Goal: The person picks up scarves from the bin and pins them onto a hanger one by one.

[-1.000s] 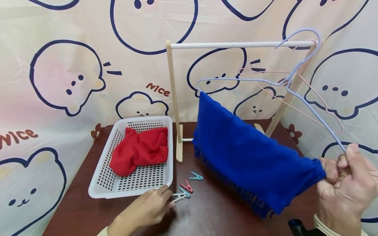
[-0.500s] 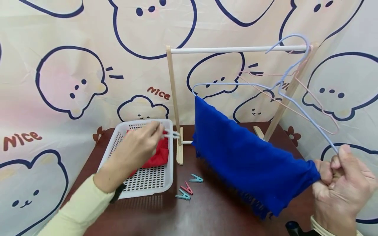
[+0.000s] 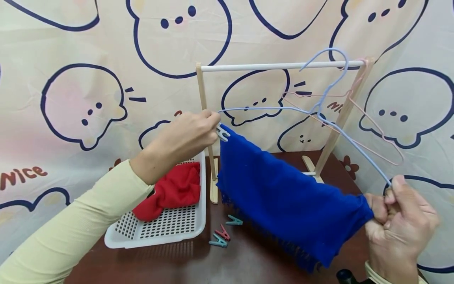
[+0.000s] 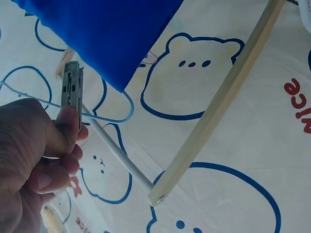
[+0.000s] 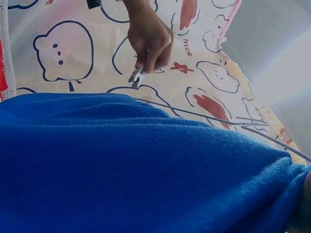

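Observation:
A blue fringed scarf (image 3: 276,189) hangs over a light blue clothes hanger (image 3: 331,85), which tilts down to the right. My right hand (image 3: 404,221) grips the hanger's lower right end together with a bunched corner of the scarf. Between thumb and fingers, my left hand (image 3: 184,136) pinches a grey clothespin (image 4: 72,90) beside the hanger's left end, near the scarf's upper left corner. In the left wrist view the clothespin's tip appears apart from the scarf. From the right wrist, the scarf fills most of the view, with the left hand and clothespin above it.
A white perforated basket (image 3: 159,236) holding a red cloth (image 3: 177,189) stands at the left, partly behind my left arm. Several clothespins (image 3: 222,232) lie on the brown table. Behind the scarf, a rack with a white bar (image 3: 248,67) bears a pink hanger (image 3: 377,124).
My left hand has lifted the grey clothespin from the table, over the basket, up to the hanger's left end. The right hand keeps its grip; hanger and scarf sit slightly further left in view.

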